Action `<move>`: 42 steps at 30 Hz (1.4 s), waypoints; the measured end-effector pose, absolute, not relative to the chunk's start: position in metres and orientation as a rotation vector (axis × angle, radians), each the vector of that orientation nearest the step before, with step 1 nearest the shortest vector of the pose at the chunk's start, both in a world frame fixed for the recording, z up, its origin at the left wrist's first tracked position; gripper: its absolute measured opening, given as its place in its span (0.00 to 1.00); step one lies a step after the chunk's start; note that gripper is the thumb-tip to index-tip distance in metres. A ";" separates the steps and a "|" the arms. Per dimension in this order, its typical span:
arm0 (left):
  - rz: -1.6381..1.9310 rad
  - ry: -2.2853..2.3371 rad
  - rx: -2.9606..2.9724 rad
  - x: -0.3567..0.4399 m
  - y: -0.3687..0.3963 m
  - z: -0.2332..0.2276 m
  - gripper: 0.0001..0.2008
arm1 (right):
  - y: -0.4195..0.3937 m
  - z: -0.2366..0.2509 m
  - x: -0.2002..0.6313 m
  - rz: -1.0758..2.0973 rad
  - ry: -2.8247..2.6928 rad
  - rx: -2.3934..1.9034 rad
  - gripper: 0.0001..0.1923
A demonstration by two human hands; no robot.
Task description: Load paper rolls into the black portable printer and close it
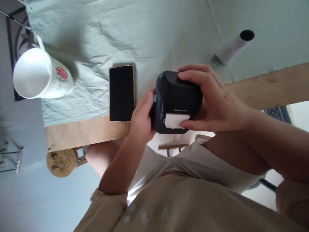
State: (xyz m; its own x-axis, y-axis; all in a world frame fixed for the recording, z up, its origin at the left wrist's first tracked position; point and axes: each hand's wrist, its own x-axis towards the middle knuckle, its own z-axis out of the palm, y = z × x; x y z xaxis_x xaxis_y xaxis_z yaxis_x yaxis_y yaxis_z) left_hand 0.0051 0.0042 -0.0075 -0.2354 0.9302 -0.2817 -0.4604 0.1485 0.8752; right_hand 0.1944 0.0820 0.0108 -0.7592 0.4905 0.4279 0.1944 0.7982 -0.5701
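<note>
Both hands hold a black label printer [180, 93] over the front edge of the table. A strip of white label paper [174, 120] sticks out of the slot on its near side. My left hand [143, 119] grips the printer's left side, near a small light-blue tab; some of its fingers are hidden behind the body. My right hand [214, 100] wraps the right side, with fingers on top and the thumb at the right end of the paper. A dark-screened phone [122, 93] lies on the cloth left of the printer.
A white cup with a red flower [60, 75] stands at the table's left end. On the right is a white tube with a dark opening [231, 50]. A pale green cloth [154, 32] covers the wooden table [84, 132]. Below is a round stool [62, 162].
</note>
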 end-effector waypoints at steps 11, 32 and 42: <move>1.409 0.997 0.679 0.005 0.000 -0.007 0.16 | 0.086 0.020 0.195 0.588 -2.238 -0.507 0.20; 1.359 1.081 0.704 0.006 0.002 -0.002 0.19 | 0.082 0.017 0.190 0.477 -2.337 -0.543 0.24; 1.371 1.033 0.612 0.007 0.001 -0.002 0.16 | 0.083 0.015 0.190 0.301 -2.353 -0.509 0.24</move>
